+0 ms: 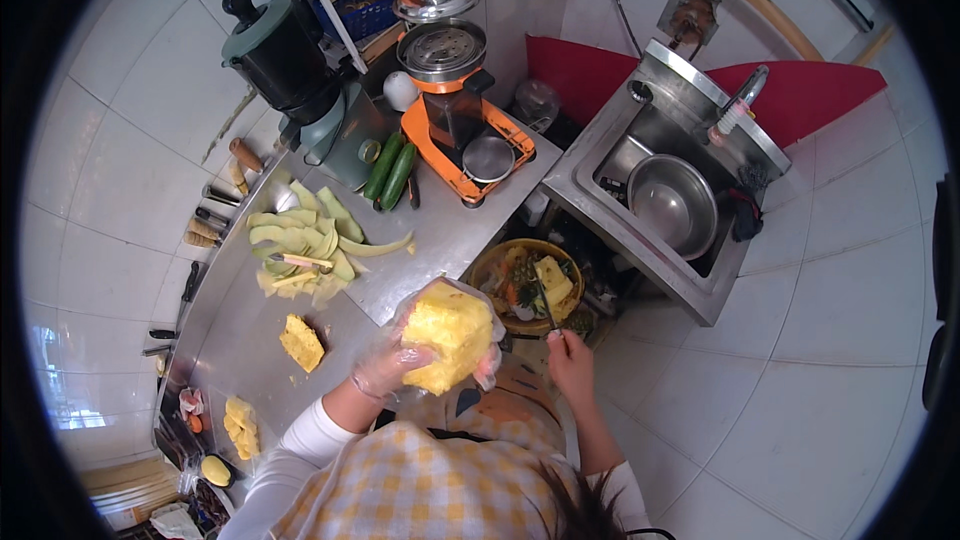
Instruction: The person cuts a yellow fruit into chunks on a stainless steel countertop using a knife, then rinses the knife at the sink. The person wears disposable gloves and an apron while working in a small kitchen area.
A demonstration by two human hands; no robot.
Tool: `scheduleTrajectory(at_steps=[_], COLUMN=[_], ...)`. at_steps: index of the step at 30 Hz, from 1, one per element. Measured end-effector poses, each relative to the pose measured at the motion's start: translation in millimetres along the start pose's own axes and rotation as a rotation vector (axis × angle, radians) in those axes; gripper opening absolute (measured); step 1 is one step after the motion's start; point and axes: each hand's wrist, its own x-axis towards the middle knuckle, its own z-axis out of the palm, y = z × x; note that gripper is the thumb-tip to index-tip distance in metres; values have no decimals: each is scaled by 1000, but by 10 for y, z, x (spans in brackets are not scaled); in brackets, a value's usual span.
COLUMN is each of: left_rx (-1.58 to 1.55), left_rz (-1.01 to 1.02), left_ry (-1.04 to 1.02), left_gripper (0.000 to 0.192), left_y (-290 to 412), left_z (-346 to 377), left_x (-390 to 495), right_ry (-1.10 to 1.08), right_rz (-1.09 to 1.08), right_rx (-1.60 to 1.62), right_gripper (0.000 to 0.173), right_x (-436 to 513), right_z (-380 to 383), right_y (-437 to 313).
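In my left hand (390, 369), which wears a clear plastic glove, lies a large block of peeled yellow pineapple (448, 334), held in front of my apron. My right hand (570, 360) is bare and grips the handle of a knife (546, 301), its blade pointing away from me over a yellow bin (576, 270) of food scraps. Yellow peel or fruit pieces (555, 283) lie in that bin. On the steel counter (375, 270) to the left are a pile of green peels (307, 232), a flat yellow fruit piece (301, 343) and more yellow chunks (241, 427).
Two cucumbers (397, 176) lie beside a black and grey juicer (341, 135). An orange citrus press (442, 120) stands at the counter's back. To the right is a steel sink (585, 165) with a metal bowl (673, 204). Several handled tools (202, 231) line the left wall.
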Motion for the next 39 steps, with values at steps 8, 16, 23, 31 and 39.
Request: scheduleTrajectory(at_steps=[8, 16, 23, 31, 39], left_rx=[38, 177, 402, -180, 1546], left_rz=[472, 615, 507, 37, -307], left_ry=[-404, -310, -272, 708, 1651], left_gripper=[52, 39, 45, 44, 58], left_y=[88, 31, 423, -45, -10], left_z=[1122, 1300, 879, -702, -1559], left_x=[260, 255, 269, -547, -1858], right_ry=[-176, -59, -271, -235, -416], right_rz=[250, -43, 344, 377, -82], right_rx=[131, -300, -425, -33, -218], right_gripper=[37, 38, 55, 37, 23], right_x=[578, 897, 983, 891, 664], right_z=[-32, -27, -40, 70, 512], right_y=[168, 688, 626, 695, 658])
